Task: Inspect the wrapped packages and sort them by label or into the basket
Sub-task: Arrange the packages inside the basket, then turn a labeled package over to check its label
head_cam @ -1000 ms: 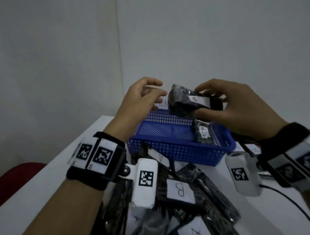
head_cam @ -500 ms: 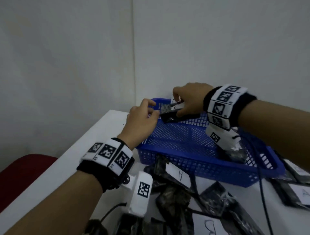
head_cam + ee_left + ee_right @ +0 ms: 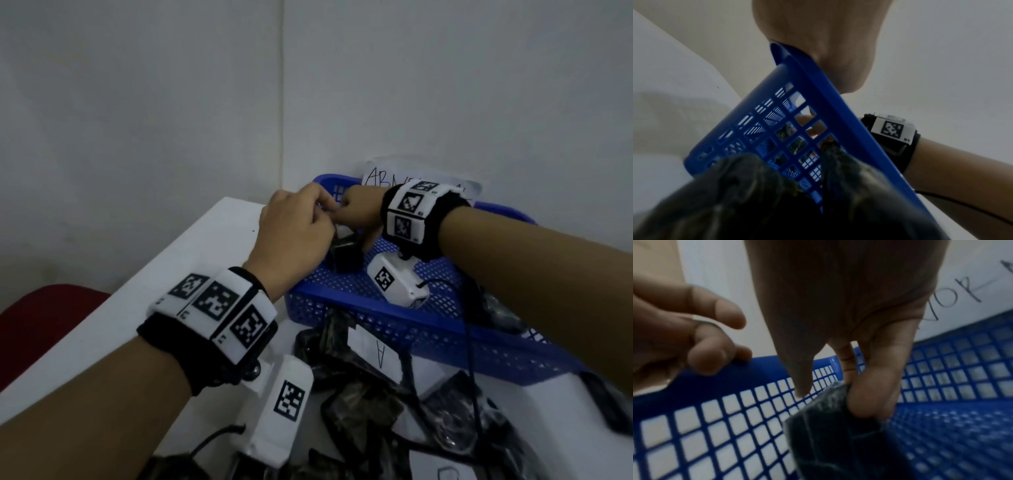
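Note:
A black wrapped package (image 3: pixel 346 257) stands on end inside the left end of the blue mesh basket (image 3: pixel 428 325). My right hand (image 3: pixel 352 212) reaches across the basket and pinches the top of the package (image 3: pixel 834 434) between thumb and fingers (image 3: pixel 865 395). My left hand (image 3: pixel 318 205) sits close beside it at the basket's left corner. Its fingers (image 3: pixel 715 340) are loosely curled, with a fingertip touching the rim (image 3: pixel 766 368), and the heel of the palm rests on the rim (image 3: pixel 838 116). The package's label is hidden.
A pile of black wrapped packages lies in front of the basket, one with a white "A" label (image 3: pixel 376 353). Another package (image 3: pixel 500 308) lies at the basket's right end. A handwritten paper sign (image 3: pixel 411 174) leans on the wall behind. A red chair (image 3: pixel 41 315) stands left of the table.
My right hand has carried the package from above the rim down into the basket's left end. My left hand followed it and now rests on the rim.

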Available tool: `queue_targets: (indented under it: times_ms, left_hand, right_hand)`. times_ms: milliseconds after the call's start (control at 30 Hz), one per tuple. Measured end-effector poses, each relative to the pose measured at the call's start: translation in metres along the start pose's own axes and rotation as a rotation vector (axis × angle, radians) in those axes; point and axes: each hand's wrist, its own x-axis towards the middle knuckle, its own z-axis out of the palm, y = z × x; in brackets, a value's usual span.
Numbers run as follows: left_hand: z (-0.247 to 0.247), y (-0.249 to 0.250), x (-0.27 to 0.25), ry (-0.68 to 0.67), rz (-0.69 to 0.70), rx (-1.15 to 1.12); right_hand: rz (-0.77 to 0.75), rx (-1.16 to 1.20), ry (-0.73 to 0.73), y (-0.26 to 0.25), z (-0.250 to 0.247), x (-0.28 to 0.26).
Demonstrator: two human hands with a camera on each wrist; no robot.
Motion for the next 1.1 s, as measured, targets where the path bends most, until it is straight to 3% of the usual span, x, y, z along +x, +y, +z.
queue_targets:
  times_ms: [133,200,267,633,800,900,1100]
  left_hand:
    - [-0.001,0.001,0.001,0.002,-0.016,-0.021]
    - [-0.001,0.000,0.002,0.010,-0.016,-0.031]
    - [-0.001,-0.001,0.003,0.015,-0.022,-0.043]
    - [-0.001,-0.001,0.001,-0.002,-0.001,-0.100]
    - [0.001,0.003,0.001,0.000,0.008,-0.069]
    - [-0.001,0.006,0.000,-0.021,0.010,-0.052]
    - [-0.014,0.014,0.002,-0.078,-0.013,-0.140]
  right_hand:
    - [0.024,0.355,-0.058,0.009,-0.003,-0.007]
    - [-0.020,0.319,-0.166,0.017,-0.006,-0.010]
    - [-0.027,0.223,-0.176,0.022,-0.009,-0.012]
    - [-0.128,-0.134,0.061,0.021,0.009,-0.006]
    - [-0.160,-0.273,0.095,0.025,0.012,-0.013]
    - [-0.181,-0.281,0.107,0.022,-0.004,-0.026]
    - [-0.316,-0.203,0.352,0.021,-0.060,-0.083]
